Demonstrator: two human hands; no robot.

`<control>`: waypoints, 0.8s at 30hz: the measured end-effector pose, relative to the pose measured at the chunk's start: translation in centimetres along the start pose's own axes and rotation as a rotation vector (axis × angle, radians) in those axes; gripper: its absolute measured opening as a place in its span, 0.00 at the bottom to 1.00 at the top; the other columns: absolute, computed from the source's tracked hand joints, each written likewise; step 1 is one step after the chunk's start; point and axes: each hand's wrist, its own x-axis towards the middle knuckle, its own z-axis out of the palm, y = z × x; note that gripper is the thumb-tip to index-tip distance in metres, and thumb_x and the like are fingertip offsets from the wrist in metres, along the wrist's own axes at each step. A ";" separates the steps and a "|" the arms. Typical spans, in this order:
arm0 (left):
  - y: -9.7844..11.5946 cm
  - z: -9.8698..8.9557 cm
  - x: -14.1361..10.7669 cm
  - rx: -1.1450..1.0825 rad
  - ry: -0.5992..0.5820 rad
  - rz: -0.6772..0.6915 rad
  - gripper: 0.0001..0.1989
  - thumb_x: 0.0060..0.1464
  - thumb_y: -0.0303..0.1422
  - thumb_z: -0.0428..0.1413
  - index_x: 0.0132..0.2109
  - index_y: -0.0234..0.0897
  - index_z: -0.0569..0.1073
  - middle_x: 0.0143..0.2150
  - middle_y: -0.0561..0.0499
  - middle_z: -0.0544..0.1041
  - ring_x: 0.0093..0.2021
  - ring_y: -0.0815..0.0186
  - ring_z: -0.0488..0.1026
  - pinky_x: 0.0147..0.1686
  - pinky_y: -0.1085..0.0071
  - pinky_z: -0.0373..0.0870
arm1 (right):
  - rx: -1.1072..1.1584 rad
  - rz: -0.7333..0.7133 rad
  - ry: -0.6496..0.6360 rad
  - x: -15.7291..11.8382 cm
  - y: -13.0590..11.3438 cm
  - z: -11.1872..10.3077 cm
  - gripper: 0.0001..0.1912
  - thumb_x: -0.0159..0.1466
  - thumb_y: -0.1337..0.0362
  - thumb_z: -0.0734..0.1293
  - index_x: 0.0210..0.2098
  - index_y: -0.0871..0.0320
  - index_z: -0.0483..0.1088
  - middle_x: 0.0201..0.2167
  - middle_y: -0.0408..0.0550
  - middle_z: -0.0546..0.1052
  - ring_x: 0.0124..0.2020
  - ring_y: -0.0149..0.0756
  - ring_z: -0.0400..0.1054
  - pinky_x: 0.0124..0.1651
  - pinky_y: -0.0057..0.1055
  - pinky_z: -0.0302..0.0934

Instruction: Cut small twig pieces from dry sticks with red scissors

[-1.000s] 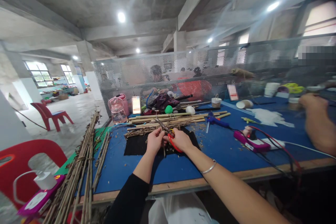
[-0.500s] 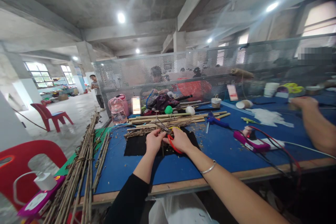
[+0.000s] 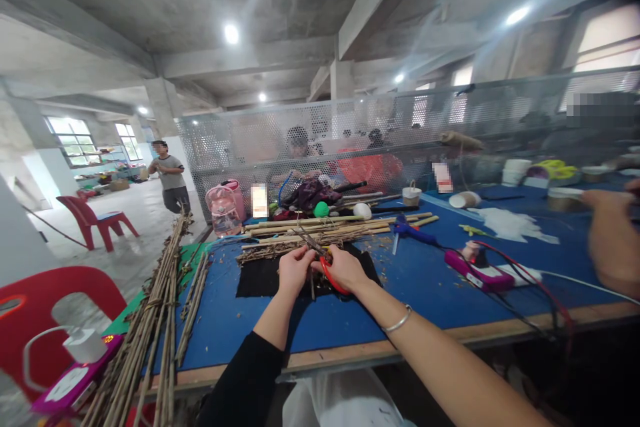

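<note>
My right hand (image 3: 345,268) is closed around the red handle of a pair of scissors (image 3: 329,275), whose blades point forward and to the left. Close beside it, my left hand (image 3: 294,272) pinches a thin dry twig (image 3: 313,288); its lower end shows between the hands, and the fingers partly hide the rest. Both hands are over a black cloth (image 3: 257,281) strewn with small bits. Just beyond lies a pile of rough twigs (image 3: 265,252), with smoother pale sticks (image 3: 280,228) behind it.
Long bundled stalks (image 3: 155,307) lie along the table's left side. A blue glue gun (image 3: 413,232) and a purple power strip (image 3: 480,270) with cables are to the right. A co-worker's arm (image 3: 613,240) reaches in at far right. A perforated metal screen (image 3: 230,147) stands behind.
My hands stay nearly in place, the scissors shifting slightly. A person at the left behind the table has come nearer. The co-worker's hand at far right has moved rightward.
</note>
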 end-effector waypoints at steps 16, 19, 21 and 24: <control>0.7 -0.6 -0.3 0.199 -0.012 0.097 0.12 0.47 0.37 0.54 0.34 0.34 0.78 0.17 0.53 0.70 0.17 0.72 0.65 0.18 0.77 0.59 | -0.034 0.009 -0.036 0.3 0.6 0.4 0.29 0.51 0.36 0.58 0.34 0.57 0.67 0.34 0.53 0.76 0.36 0.46 0.71 0.32 0.31 0.57; 0.8 -0.7 -0.3 0.229 0.010 0.104 0.11 0.48 0.35 0.54 0.34 0.34 0.78 0.18 0.53 0.70 0.17 0.73 0.64 0.19 0.77 0.59 | -0.049 -0.003 -0.025 0.4 0.7 0.5 0.30 0.52 0.36 0.57 0.34 0.56 0.67 0.33 0.53 0.76 0.35 0.46 0.71 0.32 0.32 0.58; 0.7 -0.7 -0.3 0.231 0.027 0.085 0.11 0.47 0.34 0.54 0.34 0.33 0.77 0.18 0.54 0.69 0.16 0.73 0.64 0.18 0.77 0.59 | -0.062 -0.016 -0.010 0.3 0.7 0.4 0.29 0.53 0.36 0.56 0.35 0.56 0.67 0.33 0.53 0.76 0.35 0.46 0.71 0.32 0.32 0.58; 0.7 -0.6 -0.2 0.184 0.039 0.034 0.12 0.48 0.35 0.53 0.36 0.32 0.76 0.18 0.54 0.69 0.15 0.73 0.63 0.17 0.77 0.58 | -0.093 -0.020 0.023 0.3 0.6 0.2 0.29 0.54 0.37 0.56 0.34 0.56 0.68 0.33 0.53 0.76 0.36 0.45 0.71 0.34 0.32 0.59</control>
